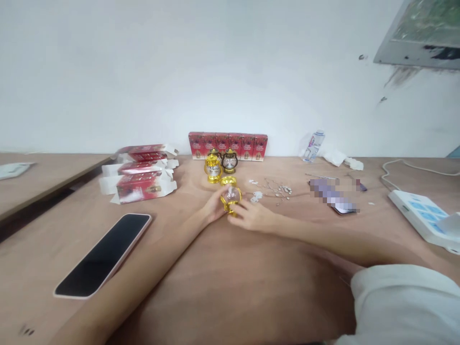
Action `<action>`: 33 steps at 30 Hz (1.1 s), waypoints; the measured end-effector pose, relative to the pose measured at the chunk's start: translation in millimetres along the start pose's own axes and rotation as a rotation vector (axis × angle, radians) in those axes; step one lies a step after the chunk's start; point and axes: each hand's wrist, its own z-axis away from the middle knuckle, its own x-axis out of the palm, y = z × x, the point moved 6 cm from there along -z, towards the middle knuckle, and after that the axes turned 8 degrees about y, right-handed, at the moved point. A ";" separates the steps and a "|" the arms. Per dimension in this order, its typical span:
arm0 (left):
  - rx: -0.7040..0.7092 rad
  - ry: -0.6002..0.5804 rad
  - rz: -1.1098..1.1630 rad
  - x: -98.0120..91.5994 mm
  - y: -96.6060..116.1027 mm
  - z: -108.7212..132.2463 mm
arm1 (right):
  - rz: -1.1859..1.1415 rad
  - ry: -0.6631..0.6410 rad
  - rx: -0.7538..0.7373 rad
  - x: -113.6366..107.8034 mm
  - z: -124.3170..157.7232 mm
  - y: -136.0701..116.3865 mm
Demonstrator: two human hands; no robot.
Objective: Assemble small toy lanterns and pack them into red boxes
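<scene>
Between my two hands is a small gold lantern (232,194) with a clear round globe, held just above the table. My left hand (214,206) is wrapped round its left side. My right hand (249,215) grips it from the right, with fingertips on its lower part. Just behind it is a round gold piece (228,180); I cannot tell whether it is joined to the lantern. Farther back stand another gold lantern (213,168) and a dark bronze lantern (230,161), with one more dark lantern (214,152) partly hidden.
Several red boxes (235,143) stand along the wall. Opened red cartons (140,187) lie at left, above a phone (104,256). Right of my hands are small metal pieces with fine chains (283,190), a blurred purple item (328,194), a bottle (314,145) and a white power strip (427,218).
</scene>
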 end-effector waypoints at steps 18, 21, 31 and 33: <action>1.021 0.251 -0.824 -8.8 35.9 40.1 | 0.540 0.169 0.370 -73.2 95.3 130.2; 1.044 0.081 -0.946 6.4 30.0 43.7 | 0.540 0.157 0.414 -70.9 93.0 129.7; 1.152 0.050 -1.131 18.6 28.2 48.0 | 0.291 0.131 0.654 -73.0 92.0 132.8; 1.157 0.046 -1.165 20.2 27.6 49.0 | 0.168 0.283 0.658 -75.0 92.2 132.0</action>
